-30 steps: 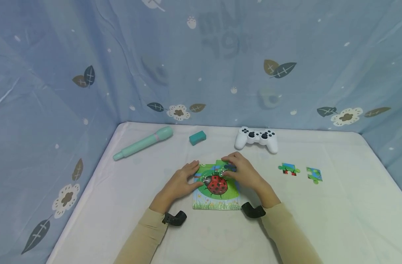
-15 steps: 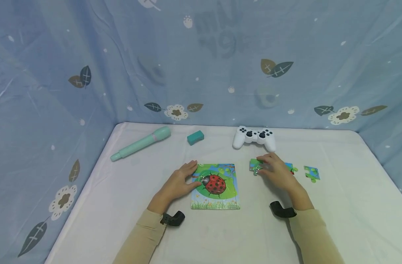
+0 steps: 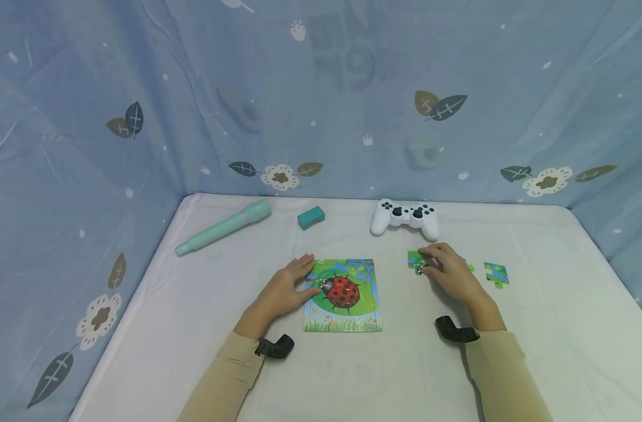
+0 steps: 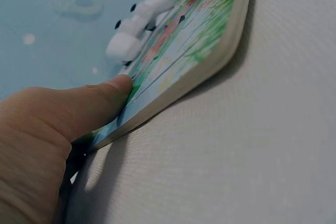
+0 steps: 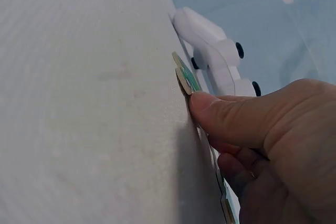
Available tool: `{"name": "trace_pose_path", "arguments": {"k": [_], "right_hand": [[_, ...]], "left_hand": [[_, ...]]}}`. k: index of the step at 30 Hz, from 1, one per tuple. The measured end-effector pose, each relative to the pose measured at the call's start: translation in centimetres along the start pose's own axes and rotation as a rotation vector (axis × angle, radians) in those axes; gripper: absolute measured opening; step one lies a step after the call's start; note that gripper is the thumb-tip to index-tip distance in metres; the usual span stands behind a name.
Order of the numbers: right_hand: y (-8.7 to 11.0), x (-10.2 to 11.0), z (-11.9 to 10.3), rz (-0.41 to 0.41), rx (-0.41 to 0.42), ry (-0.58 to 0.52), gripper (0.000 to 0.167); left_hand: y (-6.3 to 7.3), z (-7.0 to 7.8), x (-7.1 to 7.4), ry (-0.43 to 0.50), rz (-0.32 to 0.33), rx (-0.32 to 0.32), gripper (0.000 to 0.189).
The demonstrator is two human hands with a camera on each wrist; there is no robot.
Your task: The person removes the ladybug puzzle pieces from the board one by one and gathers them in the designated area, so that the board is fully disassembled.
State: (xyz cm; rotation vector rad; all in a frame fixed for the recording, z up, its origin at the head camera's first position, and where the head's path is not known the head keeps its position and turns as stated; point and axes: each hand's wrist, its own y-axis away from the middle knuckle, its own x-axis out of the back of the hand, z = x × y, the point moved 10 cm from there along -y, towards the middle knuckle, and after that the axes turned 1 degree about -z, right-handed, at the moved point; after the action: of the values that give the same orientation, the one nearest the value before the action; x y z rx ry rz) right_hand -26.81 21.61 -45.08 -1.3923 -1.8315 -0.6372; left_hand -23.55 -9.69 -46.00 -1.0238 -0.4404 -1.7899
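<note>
A square ladybug puzzle [image 3: 342,293] lies flat on the white table. My left hand [image 3: 284,293] rests at its left side, fingers along the edge and thumb on the picture; in the left wrist view the thumb of the left hand [image 4: 68,114] presses near the board's edge. To the right of the board, my right hand [image 3: 450,274] pinches a green and blue puzzle piece [image 3: 415,260] between thumb and fingers, low over the table. The right wrist view shows this puzzle piece [image 5: 185,77] edge-on at the thumb tip.
Right of that hand lies a loose puzzle piece [image 3: 497,273], and another piece [image 3: 469,266] is mostly hidden behind the hand. A white game controller [image 3: 405,218], a teal block [image 3: 311,217] and a mint-green tube-shaped object [image 3: 223,227] lie along the back, before a blue curtain [image 3: 352,117].
My right hand has moved right, from the puzzle's upper right corner to beside the loose pieces, carrying the puzzle piece. The left hand stays on the board.
</note>
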Motion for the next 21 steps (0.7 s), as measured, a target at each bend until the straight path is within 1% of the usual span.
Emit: {"name": "trace_pose_path", "arguments": {"k": [7, 13, 18, 21], "right_hand": [[-0.02, -0.05, 0.24, 0.002, 0.001, 0.010, 0.040], [0.05, -0.05, 0.19, -0.025, 0.011, 0.028, 0.042], [0.28, 0.18, 0.06, -0.039, 0.001, 0.008, 0.047], [0.41, 0.34, -0.37, -0.041, -0.003, -0.030, 0.049]], "left_hand": [[-0.05, -0.03, -0.01, 0.003, -0.005, 0.008, 0.073], [-0.11, 0.03, 0.04, -0.005, 0.000, -0.003, 0.072], [-0.06, 0.07, 0.01, -0.012, -0.005, -0.005, 0.073], [0.00, 0.08, 0.06, -0.015, -0.007, -0.003, 0.073]]}}
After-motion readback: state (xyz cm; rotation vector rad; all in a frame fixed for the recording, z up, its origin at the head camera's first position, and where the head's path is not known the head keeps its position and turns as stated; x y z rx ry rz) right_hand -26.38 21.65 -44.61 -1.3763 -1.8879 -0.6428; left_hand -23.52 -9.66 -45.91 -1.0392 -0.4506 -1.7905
